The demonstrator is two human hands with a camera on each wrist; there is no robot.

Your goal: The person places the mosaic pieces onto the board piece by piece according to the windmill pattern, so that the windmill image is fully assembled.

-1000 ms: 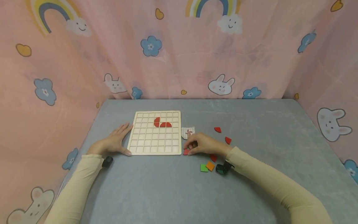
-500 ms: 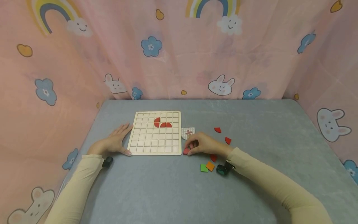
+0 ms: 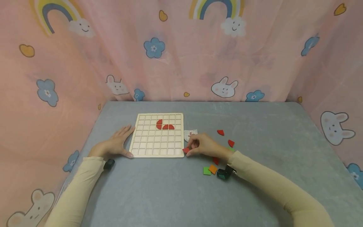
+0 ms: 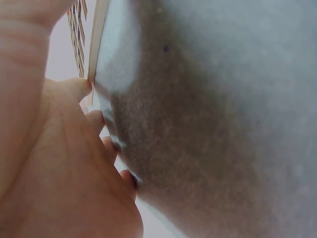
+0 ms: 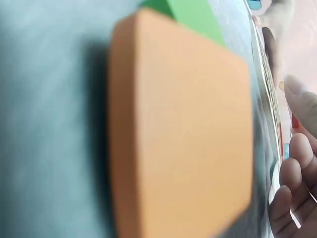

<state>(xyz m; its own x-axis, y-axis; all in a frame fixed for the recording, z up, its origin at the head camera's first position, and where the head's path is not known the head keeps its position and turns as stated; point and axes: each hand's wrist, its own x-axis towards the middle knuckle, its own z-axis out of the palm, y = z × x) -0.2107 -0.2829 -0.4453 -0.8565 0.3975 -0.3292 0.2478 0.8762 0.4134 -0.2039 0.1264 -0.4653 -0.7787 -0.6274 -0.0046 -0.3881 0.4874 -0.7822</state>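
A square wooden grid board [image 3: 157, 138] lies on the table, with several red quarter-circle tiles [image 3: 159, 126] set in its upper cells. My left hand [image 3: 113, 145] rests along the board's left side, fingers spread and thumb at the lower left corner. At the lower right edge, my right hand [image 3: 206, 145] pinches another red quarter-circle tile [image 3: 185, 150] between thumb and fingers. That tile overlaps the board's rim. Behind the right hand, a small pattern card [image 3: 190, 134] with a red figure is partly covered. The left wrist view has the left palm [image 4: 64, 168] beside the board edge.
Red quarter-circle tiles [image 3: 220, 132] lie right of the right hand, one partly under the wrist. An orange square tile [image 3: 213, 169] overlaps a green square tile [image 3: 207, 171] near the wrist camera. Another green bit [image 3: 232, 149] shows by the sleeve. A pink patterned curtain [image 3: 184, 63] surrounds the table.
My right hand has raised the red tile from the table beside the board and moved it slightly left and away, onto the board's right rim. The left hand stays still.
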